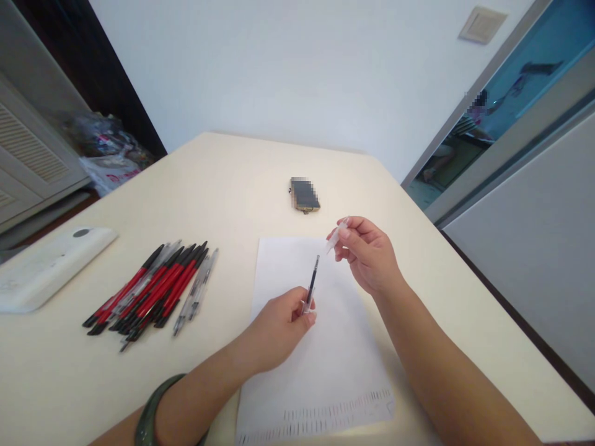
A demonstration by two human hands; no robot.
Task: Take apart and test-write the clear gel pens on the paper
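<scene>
My left hand (pixel 281 325) is closed in a pinch on a thin dark pen refill (pixel 313 280), which points up and away over a white sheet of paper (pixel 320 365). My right hand (pixel 367 254) is closed on a clear pen part (pixel 338 235), held a little above and to the right of the refill's tip; the two parts do not touch. A heap of several red-and-black and clear pens (pixel 153 288) lies on the cream table (pixel 223 179), to the left of the sheet.
A phone (pixel 304 195) lies beyond the paper. A white flat device (pixel 44 266) sits at the table's left edge. Bags are piled by a cabinet at far left. A doorway at right shows another person in the distance. I wear a green bangle (pixel 155 406) on my left wrist.
</scene>
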